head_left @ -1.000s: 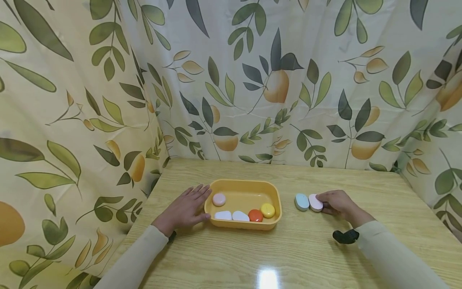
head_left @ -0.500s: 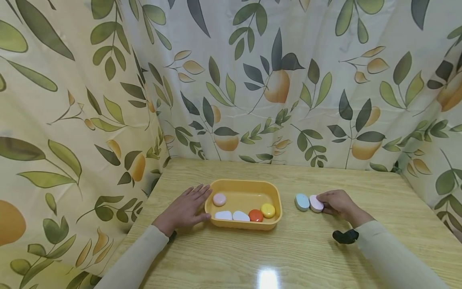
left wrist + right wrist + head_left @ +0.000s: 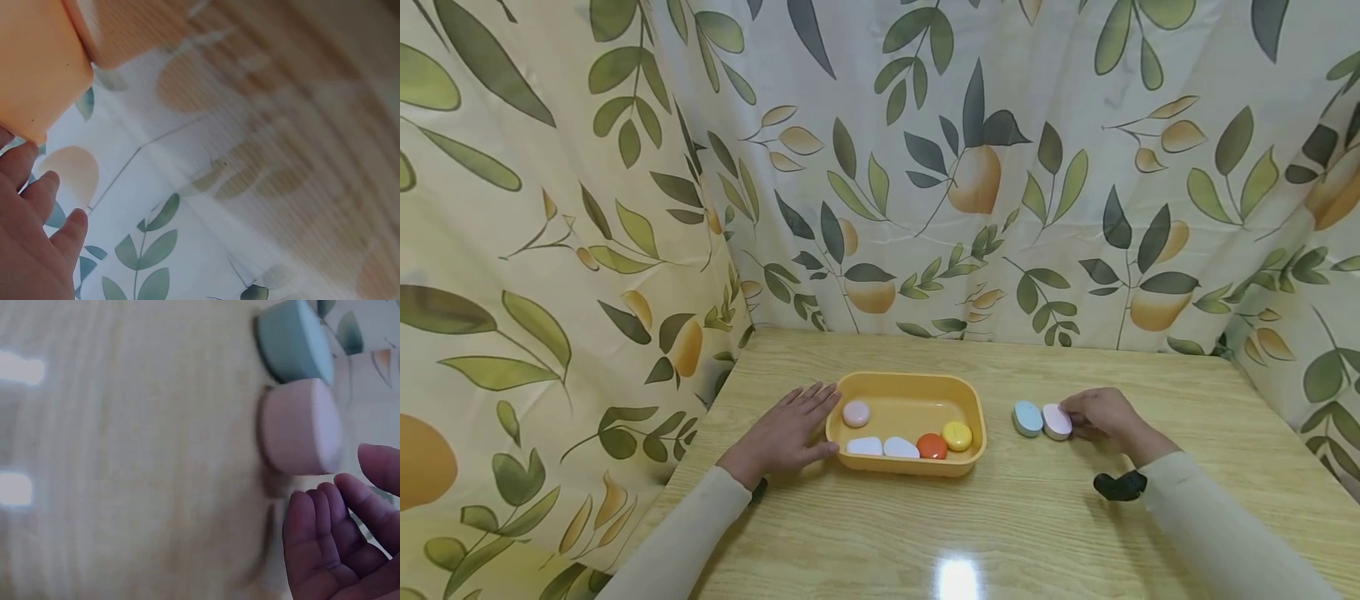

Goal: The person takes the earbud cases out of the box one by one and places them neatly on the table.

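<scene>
L hand (image 3: 785, 435): fingers straight, no grip; tray (image 3: 910, 468) just R.
Blue block (image 3: 1027, 419): farther L of R fingers (image 3: 303, 528).
Pink block (image 3: 1057, 422): just L of R fingers; off-centre pinch cld shove it into blue block.
R hand (image 3: 1103, 418): fingers bent, released.

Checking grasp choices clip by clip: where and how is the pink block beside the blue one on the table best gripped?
By the near and far walls of the pink block, I'd judge, with the right hand coming from the right. Its thick walls suit a pinch, and no block sits on its right, while the blue block crowds its left.
</scene>
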Tool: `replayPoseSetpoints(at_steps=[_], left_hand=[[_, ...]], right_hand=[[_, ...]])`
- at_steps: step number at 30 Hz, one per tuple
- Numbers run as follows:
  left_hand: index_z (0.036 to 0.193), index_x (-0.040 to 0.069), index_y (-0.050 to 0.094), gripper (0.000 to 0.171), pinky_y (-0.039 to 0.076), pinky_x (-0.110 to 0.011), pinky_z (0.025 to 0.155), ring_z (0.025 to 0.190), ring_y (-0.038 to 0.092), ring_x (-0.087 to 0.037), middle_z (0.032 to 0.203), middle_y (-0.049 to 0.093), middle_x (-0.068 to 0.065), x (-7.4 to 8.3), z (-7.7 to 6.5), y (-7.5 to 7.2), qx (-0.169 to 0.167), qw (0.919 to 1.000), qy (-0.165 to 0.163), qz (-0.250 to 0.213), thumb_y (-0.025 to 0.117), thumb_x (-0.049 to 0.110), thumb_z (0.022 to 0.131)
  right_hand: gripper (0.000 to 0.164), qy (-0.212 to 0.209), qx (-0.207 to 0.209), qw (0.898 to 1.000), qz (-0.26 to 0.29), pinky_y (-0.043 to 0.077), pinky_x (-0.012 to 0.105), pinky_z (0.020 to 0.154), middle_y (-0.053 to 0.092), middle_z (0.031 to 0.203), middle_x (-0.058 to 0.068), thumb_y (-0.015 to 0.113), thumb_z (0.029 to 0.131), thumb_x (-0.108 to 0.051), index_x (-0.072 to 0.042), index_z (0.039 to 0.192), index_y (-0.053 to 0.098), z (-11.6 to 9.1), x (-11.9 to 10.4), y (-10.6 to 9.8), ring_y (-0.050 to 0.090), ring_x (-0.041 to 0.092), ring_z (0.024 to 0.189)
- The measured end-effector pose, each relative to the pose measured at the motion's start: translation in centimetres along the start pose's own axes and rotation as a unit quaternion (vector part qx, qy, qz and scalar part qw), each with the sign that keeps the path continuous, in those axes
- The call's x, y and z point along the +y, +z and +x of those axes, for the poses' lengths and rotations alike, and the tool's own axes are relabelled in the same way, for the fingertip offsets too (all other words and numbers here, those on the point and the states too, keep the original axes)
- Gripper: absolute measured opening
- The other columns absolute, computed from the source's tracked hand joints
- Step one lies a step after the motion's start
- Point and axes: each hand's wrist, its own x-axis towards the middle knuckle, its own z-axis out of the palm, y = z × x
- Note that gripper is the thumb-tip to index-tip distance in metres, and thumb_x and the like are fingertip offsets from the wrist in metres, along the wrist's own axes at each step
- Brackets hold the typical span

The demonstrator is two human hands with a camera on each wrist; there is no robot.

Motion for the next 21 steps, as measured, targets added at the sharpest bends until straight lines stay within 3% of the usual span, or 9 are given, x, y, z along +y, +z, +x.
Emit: replayPoseSetpoints(at_steps=[4,8,13,21], left_hand=[[0.156,0.009,0.021,0.085,0.017,-0.048,0.115,0.146,0.016,-0.027,0.16,0.019,-0.007,0.0,0.1,0.0,0.004,1.0,0.004,0.007,0.032,0.068,0.096],[0.156,0.009,0.02,0.086,0.015,-0.048,0.116,0.147,0.014,-0.026,0.161,0.017,-0.006,-0.1,0.2,-0.1,0.003,0.9999,0.004,0.012,0.031,0.069,0.096],[0.156,0.009,0.018,0.087,0.014,-0.047,0.116,0.147,0.013,-0.026,0.161,0.016,-0.006,-0.2,0.3,0.0,-0.001,0.9998,0.006,0.016,0.029,0.07,0.095],[0.155,0.004,0.019,0.087,0.015,-0.046,0.116,0.147,0.015,-0.028,0.161,0.017,-0.01,0.1,0.0,0.1,-0.004,0.9999,0.008,0.013,0.03,0.067,0.097]], right_hand=[[0.048,-0.01,0.002,1.0,-0.006,0.054,0.04,0.085,0.055,0.122,0.028,0.053,0.1,-0.018,0.019,0.131,0.047,-0.1,-1.2,-0.6,0.057,0.032,0.106],[0.051,-0.024,0.001,1.0,-0.014,0.054,0.038,0.086,0.045,0.135,0.034,0.054,0.1,-0.02,0.018,0.133,0.045,0.1,-2.2,-0.8,0.055,0.035,0.112],[0.052,-0.041,-0.01,0.999,-0.014,0.054,0.034,0.085,0.045,0.135,0.034,0.054,0.1,-0.022,0.018,0.134,0.045,0.3,-3.0,-0.3,0.059,0.029,0.107],[0.049,-0.061,-0.039,0.997,0.015,0.055,0.036,0.084,0.053,0.127,0.029,0.057,0.1,-0.021,0.016,0.13,0.049,0.5,-4.1,1.9,0.059,0.034,0.11]])
